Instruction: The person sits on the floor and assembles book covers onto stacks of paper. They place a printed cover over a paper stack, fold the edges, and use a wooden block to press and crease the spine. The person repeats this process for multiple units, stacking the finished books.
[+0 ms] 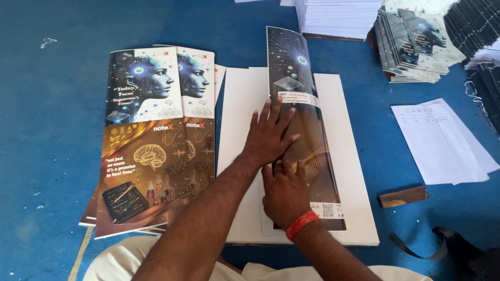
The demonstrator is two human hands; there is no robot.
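My left hand (270, 136) lies flat with fingers spread on a glossy printed cover sheet (307, 151) that is folded over a white stack of pages (350, 156). The cover's upper part curls up off the stack. My right hand (285, 193), a red band at its wrist, presses the same cover lower down, fingers curled against its fold. Both hands touch the cover near its left edge.
A fanned pile of printed covers (151, 140) lies to the left on the blue surface (47, 130). Finished booklets (411, 41) and white page stacks (338, 15) sit at the back right. Loose white forms (442, 140) and a small wooden block (403, 196) lie to the right.
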